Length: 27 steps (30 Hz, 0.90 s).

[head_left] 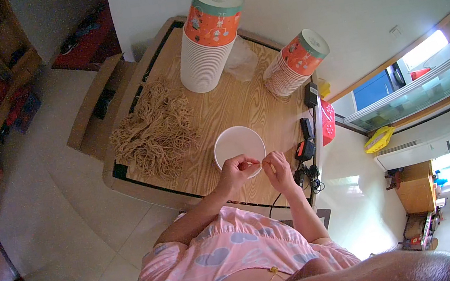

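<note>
A white paper bucket [236, 139] stands at the near part of the wood-grain table, its open mouth facing up. My left hand [237, 172] is at its near rim, thumb and fingers pinched together. Just right of it, my right hand [279, 172] is closed the same way, at the rim's right side. The fingertips of both hands nearly meet; whatever lies between them is too small to make out. To the left of the bucket lies a tangled heap of thin tan cords [156, 130].
Behind stands a tall stack of upside-down paper buckets [204, 56], the top one orange and green. A shorter stack [295, 63] is at the back right, with clear plastic [241, 61] between. Black adapters and cables [307, 151] and a red basket [327, 121] line the right edge.
</note>
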Each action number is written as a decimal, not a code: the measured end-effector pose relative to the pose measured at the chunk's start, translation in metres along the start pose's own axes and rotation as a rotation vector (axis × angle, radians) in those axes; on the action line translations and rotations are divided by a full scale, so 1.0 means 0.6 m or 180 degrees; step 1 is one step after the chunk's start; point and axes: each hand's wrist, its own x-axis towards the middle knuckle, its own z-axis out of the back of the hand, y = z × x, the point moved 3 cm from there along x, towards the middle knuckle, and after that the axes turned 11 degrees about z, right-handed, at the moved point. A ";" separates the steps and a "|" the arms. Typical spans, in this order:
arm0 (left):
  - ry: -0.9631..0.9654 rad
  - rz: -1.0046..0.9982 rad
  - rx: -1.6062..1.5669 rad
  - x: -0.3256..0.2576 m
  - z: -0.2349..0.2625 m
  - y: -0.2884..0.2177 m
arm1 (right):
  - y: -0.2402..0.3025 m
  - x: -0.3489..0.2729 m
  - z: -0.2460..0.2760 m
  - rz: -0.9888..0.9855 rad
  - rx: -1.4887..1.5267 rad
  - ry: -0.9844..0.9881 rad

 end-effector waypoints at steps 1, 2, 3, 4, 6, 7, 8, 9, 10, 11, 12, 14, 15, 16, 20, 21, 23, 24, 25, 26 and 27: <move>-0.0034 0.0008 0.0052 0.000 -0.001 0.001 | 0.001 0.001 0.000 -0.0002 0.0026 -0.0015; -0.0031 0.0008 0.0052 0.000 -0.001 0.001 | 0.002 0.002 0.000 -0.0005 0.0052 -0.0030; -0.0057 -0.0042 0.0117 0.000 -0.001 0.000 | 0.003 0.002 0.000 -0.0006 0.0053 -0.0032; -0.0083 -0.0091 0.0181 0.000 -0.001 0.000 | 0.003 0.003 0.000 -0.0030 0.0067 -0.0016; -0.0122 -0.0184 0.0194 0.002 -0.002 0.001 | 0.003 0.003 -0.002 -0.0055 0.0082 0.0000; -0.0161 -0.0277 0.0205 0.002 -0.002 -0.001 | 0.002 0.003 -0.003 -0.0084 0.0062 -0.0001; -0.0161 -0.0275 0.0205 0.003 -0.001 -0.002 | 0.000 0.003 -0.005 -0.0113 0.0043 -0.0002; -0.0201 -0.0287 0.0596 0.004 0.000 -0.008 | -0.002 0.001 -0.006 -0.0117 0.0041 -0.0002; -0.0240 -0.0299 0.0987 0.005 0.000 -0.012 | -0.007 -0.001 -0.008 -0.0198 0.0060 0.0029; -0.0236 -0.0297 0.0985 0.011 -0.002 -0.006 | -0.014 -0.004 -0.012 -0.0280 0.0078 0.0060; -0.0386 -0.0396 0.0881 0.019 -0.002 0.004 | -0.025 -0.007 -0.018 -0.0274 0.0081 0.0066; -0.0556 -0.0504 0.0774 0.044 0.001 0.035 | -0.064 -0.019 -0.034 -0.0856 0.0158 -0.0074; -0.0633 -0.0349 0.0675 0.068 0.008 0.061 | -0.076 -0.014 -0.043 -0.0840 0.0168 -0.0058; -0.0675 -0.0197 0.0577 0.082 0.008 0.062 | -0.090 -0.011 -0.040 -0.1059 0.0113 -0.0412; -0.0680 -0.0069 0.0862 0.140 -0.004 0.102 | -0.174 -0.045 -0.082 -0.1492 0.0193 -0.0691; -0.0701 -0.0080 0.0849 0.152 -0.008 0.116 | -0.188 -0.052 -0.094 -0.1475 0.0291 -0.0696; -0.0845 -0.0020 0.1068 0.167 -0.016 0.134 | -0.197 -0.063 -0.103 -0.1505 0.0335 -0.0743; -0.0858 -0.0019 0.1062 0.168 -0.017 0.134 | -0.195 -0.066 -0.105 -0.1548 0.0259 -0.0676; -0.0910 0.0161 0.1176 0.169 -0.017 0.136 | -0.196 -0.067 -0.107 -0.1592 0.0181 -0.0608; -0.0958 0.0344 0.1289 0.171 -0.017 0.139 | -0.196 -0.068 -0.108 -0.1587 0.0181 -0.0597; -0.0959 0.0350 0.1285 0.170 -0.017 0.140 | -0.194 -0.069 -0.108 -0.1564 0.0239 -0.0657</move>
